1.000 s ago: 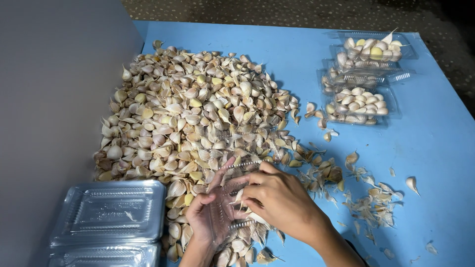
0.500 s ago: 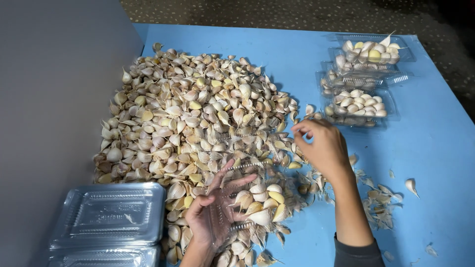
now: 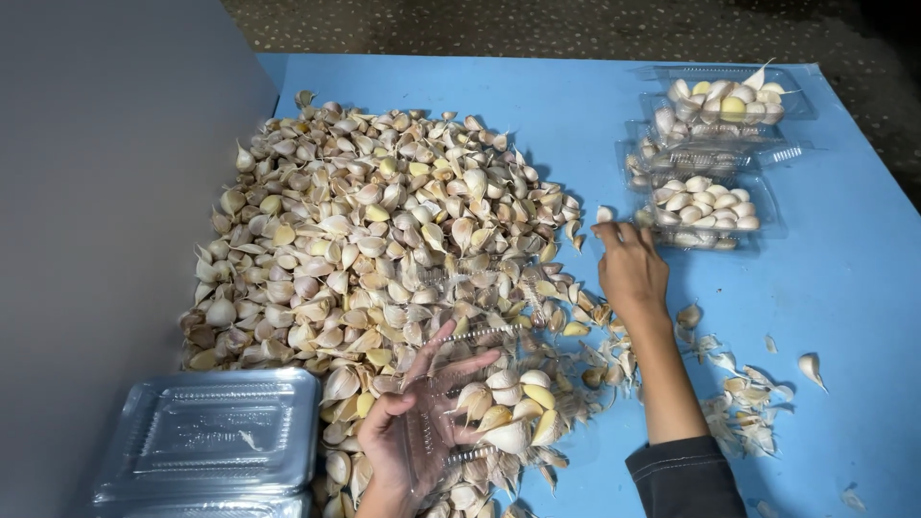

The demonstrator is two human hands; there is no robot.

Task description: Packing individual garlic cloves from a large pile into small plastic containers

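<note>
Two hands are seen over a blue table [image 3: 863, 288]. A clear plastic clamshell box [image 3: 480, 393], partly filled with garlic cloves, is held open at 6 o'clock by the left hand [image 3: 408, 427]; its fingers are spread against the transparent lid, palm up, with the filled half lying just to 3 o'clock of the palm. The right hand [image 3: 630, 269] is stretched out toward 2 o'clock, fingers drawn together near a single clove [image 3: 604, 214] at the fringe of the heap; whether that clove is pinched cannot be told.

A large heap of garlic cloves [image 3: 374, 249] is spread from the centre toward 10 o'clock, touching the box and reaching up to the grey wall [image 3: 106, 192] along 9 o'clock. Open blue surface is left between 3 and 5 o'clock, broken only by scattered papery skins [image 3: 748, 403] and a lone clove [image 3: 811, 367]. The far table edge is seen at 12 o'clock, with dark speckled floor beyond.

Three filled clear boxes [image 3: 715, 144] are set together at 1 o'clock, just beyond the right hand. A stack of empty clear boxes [image 3: 211, 436] is placed at 7 o'clock, beside the left hand.

The cloves are unpeeled, cream to pale yellow, with pointed tips.
</note>
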